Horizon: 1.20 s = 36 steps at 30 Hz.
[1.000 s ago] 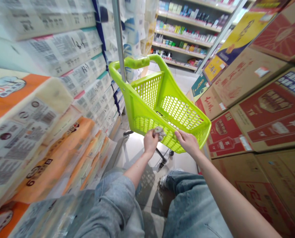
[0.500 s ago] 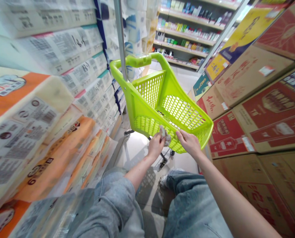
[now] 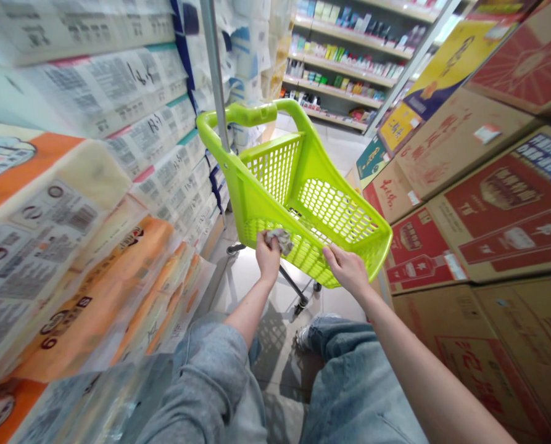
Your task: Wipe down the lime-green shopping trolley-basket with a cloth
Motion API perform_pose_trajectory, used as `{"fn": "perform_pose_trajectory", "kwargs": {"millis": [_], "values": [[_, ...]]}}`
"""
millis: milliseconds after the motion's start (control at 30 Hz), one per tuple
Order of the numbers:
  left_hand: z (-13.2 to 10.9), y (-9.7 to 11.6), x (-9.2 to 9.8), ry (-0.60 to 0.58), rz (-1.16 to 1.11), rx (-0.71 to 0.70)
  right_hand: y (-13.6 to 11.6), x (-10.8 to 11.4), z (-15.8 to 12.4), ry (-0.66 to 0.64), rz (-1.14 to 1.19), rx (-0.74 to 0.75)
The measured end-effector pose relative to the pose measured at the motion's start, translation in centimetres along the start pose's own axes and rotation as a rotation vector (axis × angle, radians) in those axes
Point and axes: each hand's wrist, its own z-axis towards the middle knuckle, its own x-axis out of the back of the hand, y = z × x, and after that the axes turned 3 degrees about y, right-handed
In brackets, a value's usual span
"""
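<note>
A bright green plastic shopping cart (image 3: 266,185) with perforated sides stands in front of me in the aisle. My left hand (image 3: 268,251) grips a crumpled greyish-white cloth (image 3: 281,241), which lies against the outside of the cart's near side. Farther right, my right hand (image 3: 347,269) is closed on the near upper rim of the cart, thumb on top. The cart's basket holds nothing that I can make out. Its handle is at the far end, beside a grey metal pole (image 3: 216,74).
Wrapped paper packs (image 3: 90,259) are stacked along the left. Cardboard boxes (image 3: 446,160) rise on the right. Shelves of small products (image 3: 349,46) stand beyond the cart. Black cart wheels (image 3: 300,304) rest on the tiled floor near my shoe.
My left hand has moved left along the cart's near side with the cloth. My right hand stays on the rim. The whole view has shifted slightly.
</note>
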Motion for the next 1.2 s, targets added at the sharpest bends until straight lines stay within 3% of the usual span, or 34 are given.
{"fn": "perform_pose_trajectory", "kwargs": {"millis": [100, 267, 400, 533, 600, 767, 1000, 1200], "values": [[0.2, -0.3, 0.1, 0.028, -0.003, 0.036, -0.1, 0.1, 0.0, -0.011, -0.001, -0.001], [-1.2, 0.0, -0.3, -0.219, -0.037, -0.036, 0.0, -0.1, 0.3, -0.006, 0.006, -0.001], [-2.3, 0.6, -0.2, -0.270, -0.031, -0.043, -0.2, -0.1, 0.4, 0.006, 0.017, 0.006], [-3.7, 1.3, -0.2, -0.396, 0.079, -0.118, -0.5, 0.0, 0.3, 0.006, 0.009, -0.002], [-4.4, 1.4, -0.3, -0.381, 0.114, -0.106, -0.7, -0.1, 0.2, 0.003, 0.004, -0.010], [-4.4, 0.6, -0.6, -0.158, 0.095, 0.081, -1.3, -0.3, 0.0, -0.005, -0.007, -0.012], [-4.3, 1.1, -0.3, -0.244, -0.018, 0.049, -1.9, -0.3, -0.4, -0.006, -0.001, -0.016], [-3.9, 1.1, -0.3, -0.252, 0.042, 0.044, -2.1, -0.4, -0.6, 0.002, -0.012, -0.010]]}}
